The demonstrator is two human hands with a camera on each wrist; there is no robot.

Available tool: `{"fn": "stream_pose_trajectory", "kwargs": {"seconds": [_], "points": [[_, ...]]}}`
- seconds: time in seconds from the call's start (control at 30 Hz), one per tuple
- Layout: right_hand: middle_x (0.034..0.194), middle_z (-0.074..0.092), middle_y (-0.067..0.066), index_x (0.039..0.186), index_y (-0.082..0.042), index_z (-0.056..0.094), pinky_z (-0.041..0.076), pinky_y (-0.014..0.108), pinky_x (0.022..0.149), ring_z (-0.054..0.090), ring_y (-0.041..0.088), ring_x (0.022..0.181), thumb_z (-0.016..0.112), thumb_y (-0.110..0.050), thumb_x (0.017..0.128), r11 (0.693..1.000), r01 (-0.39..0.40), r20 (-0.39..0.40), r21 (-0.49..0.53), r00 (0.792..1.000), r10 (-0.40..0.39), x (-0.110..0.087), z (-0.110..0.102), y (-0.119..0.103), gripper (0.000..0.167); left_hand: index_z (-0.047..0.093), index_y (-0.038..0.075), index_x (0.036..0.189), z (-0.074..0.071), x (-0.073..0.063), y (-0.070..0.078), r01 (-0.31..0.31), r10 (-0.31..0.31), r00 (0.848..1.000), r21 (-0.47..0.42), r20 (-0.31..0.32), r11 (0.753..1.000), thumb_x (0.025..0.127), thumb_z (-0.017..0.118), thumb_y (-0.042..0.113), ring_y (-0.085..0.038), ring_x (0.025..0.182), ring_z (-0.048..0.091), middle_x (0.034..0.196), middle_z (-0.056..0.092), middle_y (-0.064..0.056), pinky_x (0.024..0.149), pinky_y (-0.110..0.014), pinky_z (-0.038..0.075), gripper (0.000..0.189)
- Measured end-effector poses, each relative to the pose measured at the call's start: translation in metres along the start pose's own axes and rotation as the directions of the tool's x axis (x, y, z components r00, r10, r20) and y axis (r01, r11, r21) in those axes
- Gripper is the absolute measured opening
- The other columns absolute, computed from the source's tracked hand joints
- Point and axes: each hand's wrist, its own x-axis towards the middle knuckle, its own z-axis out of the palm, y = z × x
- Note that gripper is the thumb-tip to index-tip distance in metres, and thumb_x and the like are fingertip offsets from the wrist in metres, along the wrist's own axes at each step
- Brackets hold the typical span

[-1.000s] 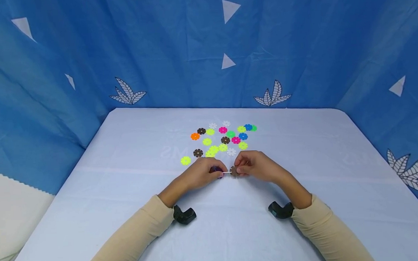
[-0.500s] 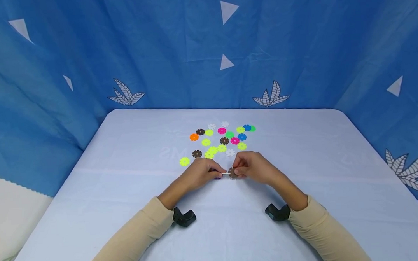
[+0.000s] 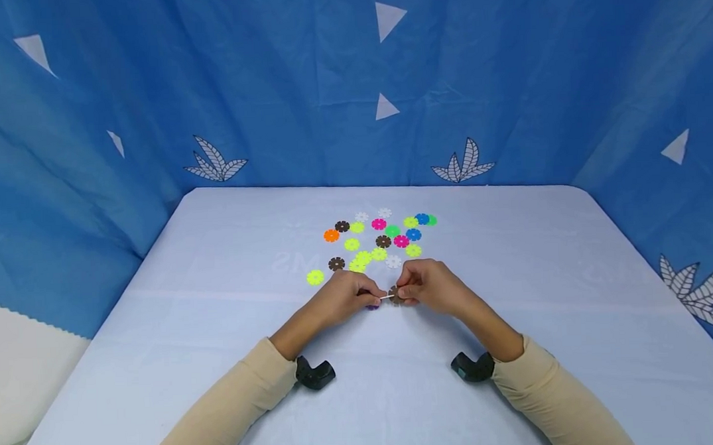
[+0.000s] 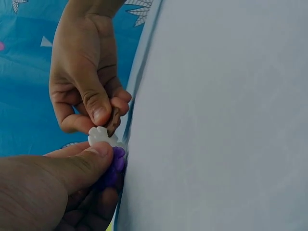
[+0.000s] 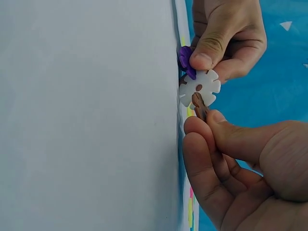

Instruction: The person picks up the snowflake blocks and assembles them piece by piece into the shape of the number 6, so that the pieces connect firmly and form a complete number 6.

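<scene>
My left hand [image 3: 338, 297] pinches a white notched snowflake disc [image 5: 204, 85] between thumb and fingers. A purple snowflake disc [image 4: 113, 171] stands crosswise against the white one, beside the left thumb and partly hidden by the fingers. From the right, my right hand [image 3: 433, 285] pinches a brown snowflake disc [image 5: 200, 109] by its edge. In the right wrist view the brown disc stands roughly at right angles to the white one, its rim overlapping the white disc's notched edge. Seen from the head, the white disc is a thin line bridging both hands.
Loose snowflake discs lie scattered behind the hands, among them an orange disc [image 3: 331, 235], a pink disc [image 3: 378, 224], a green disc [image 3: 431, 220] and several yellow ones. They rest on a white-covered table [image 3: 364, 401], with a blue curtain [image 3: 302, 72] behind it.
The left fingers have shifted over the purple disc, so less of it shows from the head. The brown disc has come slightly closer to the left hand, and the white disc's line tilts a little.
</scene>
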Motion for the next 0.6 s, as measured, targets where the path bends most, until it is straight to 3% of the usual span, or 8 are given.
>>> {"fn": "stream_pose_trajectory", "kwargs": {"seconds": [0.33,0.6], "points": [[0.084,0.069,0.006,0.094,-0.002,0.066,0.059,0.03,0.07,0.068,0.02,0.076,0.074,0.002,0.089,1.0,-0.006,-0.013,0.016,1.0,0.006,0.001,-0.002,0.006,0.01,0.081,0.009,0.101,-0.002,0.0,0.0,0.024,-0.024,0.999,0.013,0.021,1.0,0.09,0.077,0.009,-0.009,0.087,0.064,0.09,0.074,0.006,0.076,-0.027,0.05,0.011],[0.093,0.066,0.005,0.104,-0.01,0.071,0.053,0.034,0.071,0.062,0.024,0.083,0.07,-0.017,0.098,0.992,-0.052,-0.099,-0.115,0.994,0.04,-0.001,-0.021,0.005,0.009,0.079,0.013,0.1,-0.003,0.001,0.002,0.029,-0.03,0.999,0.029,0.027,0.999,0.093,0.075,0.014,-0.007,0.079,0.06,0.084,0.069,0.012,0.073,-0.026,0.051,0.008]]}}
